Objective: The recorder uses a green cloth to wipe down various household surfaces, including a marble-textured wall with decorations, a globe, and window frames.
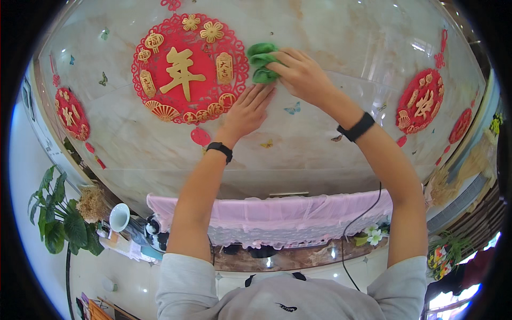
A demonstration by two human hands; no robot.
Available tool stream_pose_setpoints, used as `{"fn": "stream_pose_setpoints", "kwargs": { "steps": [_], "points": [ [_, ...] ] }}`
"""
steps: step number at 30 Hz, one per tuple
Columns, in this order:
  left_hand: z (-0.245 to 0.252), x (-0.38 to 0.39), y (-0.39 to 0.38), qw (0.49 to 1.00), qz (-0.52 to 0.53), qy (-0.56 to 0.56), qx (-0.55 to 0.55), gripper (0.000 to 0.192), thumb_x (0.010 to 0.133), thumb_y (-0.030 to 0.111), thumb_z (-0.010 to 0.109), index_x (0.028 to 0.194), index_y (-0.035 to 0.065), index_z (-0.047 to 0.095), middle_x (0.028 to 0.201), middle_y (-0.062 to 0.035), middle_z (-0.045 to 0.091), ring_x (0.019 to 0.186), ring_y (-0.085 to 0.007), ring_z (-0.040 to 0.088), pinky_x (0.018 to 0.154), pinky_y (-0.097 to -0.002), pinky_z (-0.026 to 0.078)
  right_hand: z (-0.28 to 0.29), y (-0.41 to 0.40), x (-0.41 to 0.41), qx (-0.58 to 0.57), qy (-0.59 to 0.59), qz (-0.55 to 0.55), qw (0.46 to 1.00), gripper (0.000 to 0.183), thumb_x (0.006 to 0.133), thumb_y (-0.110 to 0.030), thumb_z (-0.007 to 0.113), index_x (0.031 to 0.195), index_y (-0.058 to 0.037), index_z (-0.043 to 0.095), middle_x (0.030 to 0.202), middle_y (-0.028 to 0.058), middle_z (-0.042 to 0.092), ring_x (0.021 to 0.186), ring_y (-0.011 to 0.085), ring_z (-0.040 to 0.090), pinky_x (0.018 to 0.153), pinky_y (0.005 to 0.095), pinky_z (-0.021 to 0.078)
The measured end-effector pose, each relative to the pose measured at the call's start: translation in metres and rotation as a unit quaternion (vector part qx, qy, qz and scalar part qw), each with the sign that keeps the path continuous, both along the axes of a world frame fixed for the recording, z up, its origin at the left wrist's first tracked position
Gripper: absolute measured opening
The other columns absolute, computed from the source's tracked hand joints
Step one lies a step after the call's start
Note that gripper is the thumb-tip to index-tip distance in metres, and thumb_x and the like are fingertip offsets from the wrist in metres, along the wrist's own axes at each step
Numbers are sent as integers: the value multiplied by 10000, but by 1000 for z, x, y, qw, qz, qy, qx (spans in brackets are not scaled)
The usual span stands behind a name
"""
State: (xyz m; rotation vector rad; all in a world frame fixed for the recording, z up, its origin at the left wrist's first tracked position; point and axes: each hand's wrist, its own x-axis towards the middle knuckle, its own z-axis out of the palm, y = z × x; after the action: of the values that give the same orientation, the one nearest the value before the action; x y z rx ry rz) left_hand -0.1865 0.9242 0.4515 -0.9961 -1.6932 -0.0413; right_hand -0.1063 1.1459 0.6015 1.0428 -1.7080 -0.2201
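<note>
My right hand [301, 74] grips a folded green cloth [263, 60] against the marble-look wall [320, 36], just right of a round red paper-cut decoration [180, 100]. This decoration carries a large gold Chinese character, gold flowers, lanterns and fans. Below the cloth, my left hand [250, 110] lies flat with fingers extended, touching the decoration's lower right edge and the wall beside it. Nothing is seen in that hand. Its fingertips reach close to the cloth's lower end. Both wrists wear dark bands.
Smaller red decorations hang at left [72, 114] and right [421, 102]. Butterfly stickers [293, 108] dot the wall. Beneath is a pink lace-edged cover [280, 214] with a black cable [345, 240] over it. A vase [120, 218] and leafy plant [60, 224] stand lower left; white flowers [374, 236] lower right.
</note>
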Motion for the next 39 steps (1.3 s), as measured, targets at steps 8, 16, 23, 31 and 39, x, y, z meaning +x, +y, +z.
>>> {"fn": "stream_pose_setpoints", "kwargs": {
  "steps": [8, 16, 23, 31, 39],
  "points": [
    [9, 4, 5, 998, -55, -18, 3, 701, 988, 117, 639, 1673, 68, 497, 1795, -64, 423, 1667, -270, 378, 1362, -477, 331, 109, -42, -10, 5, 202, -146, 968, 206, 867, 24, 670, 1063, -20, 713, 1127, 172, 694, 1164, 411, 646, 1044, 503, 548],
    [6, -5, -5, 995, -96, -20, 20, 661, 963, 63, 652, 1614, 71, 541, 1746, -81, 481, 1615, -295, 454, 1323, -472, 395, 13, -19, -10, -119, 29, -25, 992, 242, 837, -34, 778, 1073, -54, 729, 1123, 122, 716, 1118, 370, 664, 971, 474, 576],
    [7, -5, -3, 982, -177, -40, 45, 700, 914, -14, 665, 1597, 56, 526, 1724, -115, 499, 1609, -318, 462, 1326, -487, 400, -113, 34, 11, -116, -24, -113, 987, 374, 791, -28, 829, 1155, -96, 775, 1274, 87, 746, 1230, 334, 681, 1058, 449, 586],
    [5, -3, 5, 989, -142, -28, 34, 745, 884, -43, 648, 1610, 61, 519, 1749, -123, 474, 1642, -322, 421, 1337, -497, 383, -172, 66, 14, 170, -146, -80, 971, 304, 860, -105, 743, 1163, -83, 744, 1423, 83, 702, 1387, 322, 608, 1126, 457, 561],
    [6, -1, 13, 998, -62, -12, 23, 695, 901, 3, 673, 1583, 79, 562, 1734, -115, 501, 1620, -305, 456, 1338, -493, 379, -58, 163, 2, 146, -90, -26, 985, 366, 858, -129, 782, 1222, -99, 765, 1431, 115, 709, 1272, 369, 690, 1054, 456, 600]
  ]
}}
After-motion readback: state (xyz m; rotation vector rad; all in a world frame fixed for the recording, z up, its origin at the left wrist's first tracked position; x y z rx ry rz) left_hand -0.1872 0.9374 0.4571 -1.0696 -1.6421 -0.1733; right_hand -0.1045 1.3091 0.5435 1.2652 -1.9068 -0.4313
